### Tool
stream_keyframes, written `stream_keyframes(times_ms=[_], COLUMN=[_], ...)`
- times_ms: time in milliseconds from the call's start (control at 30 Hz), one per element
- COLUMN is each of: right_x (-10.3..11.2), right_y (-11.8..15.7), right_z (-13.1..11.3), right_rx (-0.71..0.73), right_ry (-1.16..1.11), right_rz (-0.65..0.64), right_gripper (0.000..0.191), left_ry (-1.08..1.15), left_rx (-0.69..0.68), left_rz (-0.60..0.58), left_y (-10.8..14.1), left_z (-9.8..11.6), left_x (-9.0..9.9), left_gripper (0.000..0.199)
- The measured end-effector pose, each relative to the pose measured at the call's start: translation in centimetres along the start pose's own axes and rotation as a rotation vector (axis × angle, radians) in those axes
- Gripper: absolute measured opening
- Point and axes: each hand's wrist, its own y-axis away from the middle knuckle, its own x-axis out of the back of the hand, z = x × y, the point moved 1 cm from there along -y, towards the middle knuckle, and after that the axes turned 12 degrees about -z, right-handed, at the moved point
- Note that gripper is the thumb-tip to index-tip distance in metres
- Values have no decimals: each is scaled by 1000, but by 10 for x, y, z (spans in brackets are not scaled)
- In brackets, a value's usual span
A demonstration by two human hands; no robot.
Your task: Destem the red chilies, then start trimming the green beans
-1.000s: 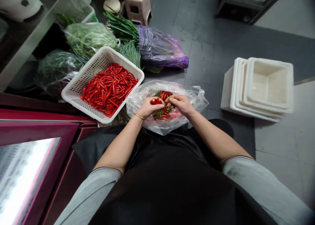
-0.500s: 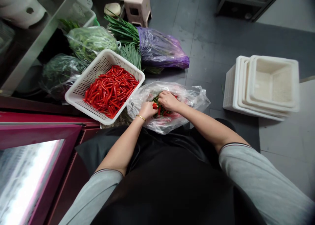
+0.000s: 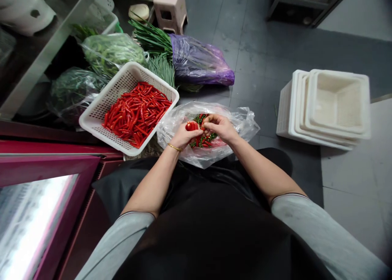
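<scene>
My left hand (image 3: 183, 136), with a gold bracelet at the wrist, is closed around several red chilies (image 3: 192, 126). Close beside it, my right hand (image 3: 218, 126) pinches with thumb and finger near the left thumb; what it grips is too small to make out. Both hands are over an opened clear plastic bag (image 3: 241, 122) on my lap, which holds red chilies with green stems (image 3: 208, 140). To the left, a white perforated basket (image 3: 92, 118) holds a large heap of red chilies (image 3: 139, 112).
Bagged green vegetables (image 3: 113, 53) and green stalks in a purple bag (image 3: 202, 63) lie beyond the basket. A pink stool (image 3: 171, 8) stands behind them. Stacked white baskets (image 3: 339, 104) are at the right, a red-framed glass unit (image 3: 45, 165) at the left.
My right hand has drawn back from the chilies in the bag and turned to meet my left thumb. My left hand has tilted, and more of its held chilies show.
</scene>
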Motion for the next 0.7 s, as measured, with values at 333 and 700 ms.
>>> stream_keyframes(times_ms=[333,700], right_x=[2,-4], right_y=[-2,35], right_z=[-33,7], right_rx=[-49,-304], right_ry=[1209,1321], right_rz=[-125,-183], right_gripper=[25,38], left_ry=[-125,-580], left_rx=[14,122], left_rz=[92,57], left_y=[-1,13], left_z=[7,-7], left_x=[-17,-4], left_gripper=[33,21])
